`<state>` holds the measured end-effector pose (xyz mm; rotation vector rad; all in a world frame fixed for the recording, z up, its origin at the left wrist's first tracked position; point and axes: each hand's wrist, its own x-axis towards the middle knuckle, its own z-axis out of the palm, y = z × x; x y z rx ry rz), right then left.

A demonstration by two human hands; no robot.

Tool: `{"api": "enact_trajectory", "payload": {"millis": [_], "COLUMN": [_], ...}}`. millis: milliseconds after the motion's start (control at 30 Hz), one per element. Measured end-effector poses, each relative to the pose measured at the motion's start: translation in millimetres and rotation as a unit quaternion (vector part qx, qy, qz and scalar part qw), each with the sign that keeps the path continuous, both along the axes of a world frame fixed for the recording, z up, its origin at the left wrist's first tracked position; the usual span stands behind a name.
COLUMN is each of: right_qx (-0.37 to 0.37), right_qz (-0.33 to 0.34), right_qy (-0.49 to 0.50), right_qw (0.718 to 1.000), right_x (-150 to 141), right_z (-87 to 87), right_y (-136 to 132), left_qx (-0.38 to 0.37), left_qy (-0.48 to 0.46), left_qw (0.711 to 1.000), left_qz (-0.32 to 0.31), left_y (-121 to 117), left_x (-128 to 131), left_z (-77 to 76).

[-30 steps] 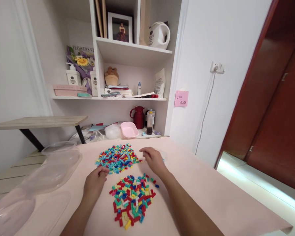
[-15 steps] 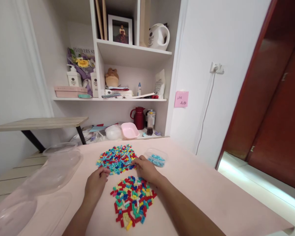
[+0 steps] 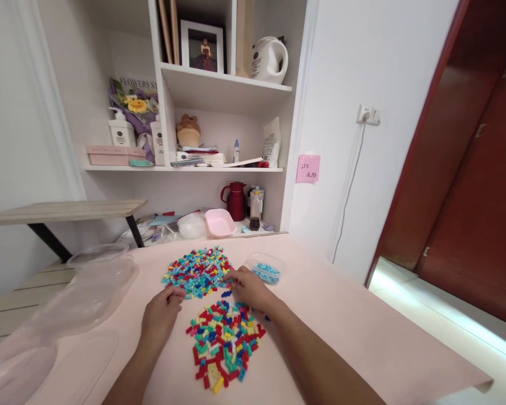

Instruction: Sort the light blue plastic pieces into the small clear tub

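Small toy building bricks lie in two heaps on the pink tabletop. The farther heap (image 3: 196, 270) is mostly light blue with red, yellow and green mixed in. Closer to me, the nearer heap (image 3: 223, 343) holds red, green, yellow, blue and white bricks. My left hand (image 3: 162, 315) rests at the left edge of the farther heap, fingers curled together; whatever is in them is hidden. At that heap's right edge, my right hand (image 3: 251, 289) reaches out with bent, parted fingers, its tips at the bricks. A few dark blue bricks (image 3: 226, 293) lie just below those fingertips.
A clear plastic box (image 3: 266, 267) with light blue bricks stands beyond my right hand. Clear plastic containers (image 3: 96, 287) lie along the left side. Behind the table are a pink basin (image 3: 220, 223), a red jug (image 3: 236, 201) and a bottle (image 3: 255, 211) on the shelf.
Dark blue bricks now show between the two heaps, below my right fingertips. Both hands stay in nearly the same places. The whole view has shifted slightly.
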<state>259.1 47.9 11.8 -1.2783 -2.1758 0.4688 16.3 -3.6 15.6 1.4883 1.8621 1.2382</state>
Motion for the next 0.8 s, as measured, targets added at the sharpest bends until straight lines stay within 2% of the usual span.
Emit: {"api": "enact_trajectory", "payload": {"millis": [300,467,600,800], "right_qx": [-0.009,-0.025,-0.026,-0.003], "right_qz": [0.011,0.020,-0.010,-0.052], "right_qy": [-0.025,0.021,0.067,0.023], "right_qw": [1.000,0.999,0.997,0.998], "right_x": [0.9,-0.1,0.4,3.5], "right_z": [8.0,6.2,7.1,4.2], "right_y": [-6.0,-4.4,-2.7,1.4], "left_qx": [0.002,0.001,0.001,0.005], "left_qy": [-0.004,-0.001,-0.002,0.003], "left_qw": [1.000,1.000,1.000,1.000], "left_qz": [0.002,0.003,0.003,0.002], "left_y": [-0.2,-1.3,-0.6,-0.2], "left_x": [1.5,2.0,1.4,1.1], "left_z": [0.9,1.9,1.0,0.9]}}
